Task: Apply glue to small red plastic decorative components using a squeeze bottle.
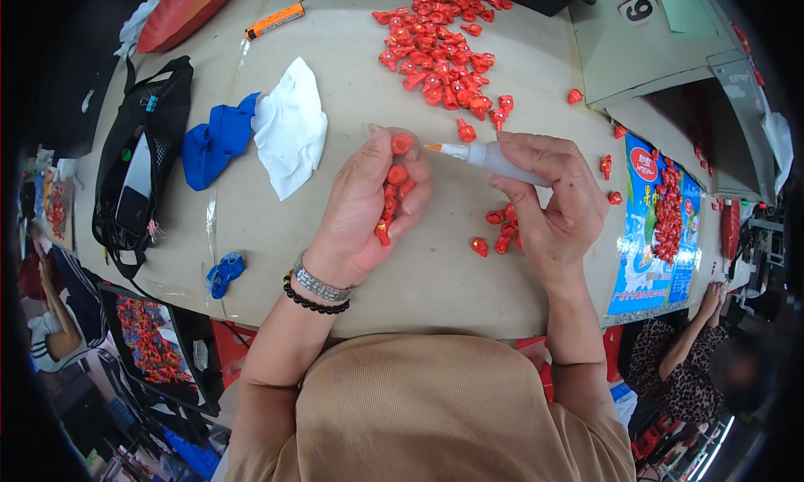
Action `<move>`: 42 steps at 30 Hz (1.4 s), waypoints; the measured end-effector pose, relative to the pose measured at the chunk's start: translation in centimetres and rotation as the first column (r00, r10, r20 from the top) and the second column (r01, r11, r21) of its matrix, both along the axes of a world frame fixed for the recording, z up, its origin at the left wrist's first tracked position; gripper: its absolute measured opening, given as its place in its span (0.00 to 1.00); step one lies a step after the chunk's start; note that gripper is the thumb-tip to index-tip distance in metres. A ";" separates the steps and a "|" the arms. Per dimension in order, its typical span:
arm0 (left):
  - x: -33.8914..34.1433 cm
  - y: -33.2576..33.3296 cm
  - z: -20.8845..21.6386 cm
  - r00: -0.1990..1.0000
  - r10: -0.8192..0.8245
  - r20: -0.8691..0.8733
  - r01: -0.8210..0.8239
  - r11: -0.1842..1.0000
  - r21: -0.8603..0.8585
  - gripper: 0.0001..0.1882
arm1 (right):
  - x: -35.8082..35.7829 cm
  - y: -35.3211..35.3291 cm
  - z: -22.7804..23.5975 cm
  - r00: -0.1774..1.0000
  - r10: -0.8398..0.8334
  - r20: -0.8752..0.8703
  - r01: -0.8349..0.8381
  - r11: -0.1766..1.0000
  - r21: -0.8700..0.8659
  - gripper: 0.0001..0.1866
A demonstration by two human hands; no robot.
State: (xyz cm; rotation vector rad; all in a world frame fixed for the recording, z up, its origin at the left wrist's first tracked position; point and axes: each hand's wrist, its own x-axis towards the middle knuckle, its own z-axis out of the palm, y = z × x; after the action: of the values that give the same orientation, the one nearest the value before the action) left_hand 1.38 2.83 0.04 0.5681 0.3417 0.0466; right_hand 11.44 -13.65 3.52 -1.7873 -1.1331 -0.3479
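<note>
Brown shirt [444, 411] below, left hand [360, 193] cups small red plastic pieces [397, 175], right hand [565, 199] holds translucent white bottle [483, 154] crosswise, nozzle [452, 150] toward them.

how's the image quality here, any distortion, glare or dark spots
Head view: strong fisheye bending, the table's near edge curving and the corners falling to black; head view: the white cloth looks bright, while the inside of the grey cabinet is dark; head view: both hands, left and right, look reasonably sharp.
</note>
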 end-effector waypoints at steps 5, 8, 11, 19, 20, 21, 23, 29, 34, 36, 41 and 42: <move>0.0 0.1 -0.2 1.000 -0.017 0.015 0.017 1.000 -0.015 0.20 | 0.1 0.1 -0.1 1.000 -0.019 0.007 0.019 1.000 -0.013 0.17; 0.0 0.1 -0.2 1.000 -0.023 -0.004 0.023 1.000 -0.016 0.20 | 0.0 0.1 -0.3 0.999 -0.029 -0.033 0.028 0.999 -0.016 0.17; 0.0 0.0 -0.2 1.000 -0.020 0.000 0.020 1.000 -0.020 0.20 | 0.0 0.2 -0.3 0.999 -0.021 -0.036 0.021 1.000 -0.023 0.17; 0.1 -0.1 0.0 0.999 -0.026 -0.021 0.026 1.000 0.001 0.21 | 0.3 0.2 -0.6 0.999 -0.019 -0.027 0.018 0.999 -0.028 0.17; 0.1 -0.1 0.0 0.999 -0.028 -0.027 0.028 1.000 0.000 0.21 | 0.3 0.3 -0.6 1.000 -0.018 -0.016 0.017 0.999 -0.031 0.17; 0.0 -0.1 0.0 0.999 -0.027 -0.027 0.027 1.000 -0.001 0.21 | 0.3 0.3 -0.6 1.000 -0.017 -0.017 0.017 0.999 -0.032 0.17; 0.0 -0.1 0.0 0.999 -0.026 -0.037 0.027 1.000 0.006 0.22 | 0.2 0.3 -0.6 1.000 -0.024 -0.015 0.023 0.999 -0.043 0.17; 0.0 -0.2 0.2 0.998 -0.026 -0.054 0.027 0.999 0.018 0.22 | 0.2 0.2 -0.5 1.000 -0.029 -0.004 0.028 0.998 -0.058 0.18; 0.0 -0.1 0.1 0.998 -0.032 -0.046 0.032 0.999 0.019 0.22 | 0.3 0.3 -0.6 1.000 -0.024 0.009 0.025 0.998 -0.056 0.17; 0.0 -0.1 -0.1 0.999 -0.030 -0.042 0.030 0.999 0.019 0.22 | 0.3 0.3 -0.6 1.000 -0.023 0.002 0.023 0.998 -0.054 0.17; 0.0 0.0 -0.4 1.000 0.008 -0.003 -0.008 1.000 -0.029 0.19 | 0.2 0.3 -0.5 1.000 -0.027 -0.006 0.027 0.998 -0.052 0.16; -0.1 0.0 -0.4 1.000 0.009 -0.002 -0.009 1.000 -0.028 0.19 | 0.2 0.3 -0.5 1.000 -0.026 -0.005 0.026 0.998 -0.050 0.16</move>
State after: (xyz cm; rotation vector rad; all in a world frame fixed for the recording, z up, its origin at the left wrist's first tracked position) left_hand 1.29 2.83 -0.36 0.5393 0.3461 0.0498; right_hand 11.63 -13.40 3.07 -1.8474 -1.1241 -0.3319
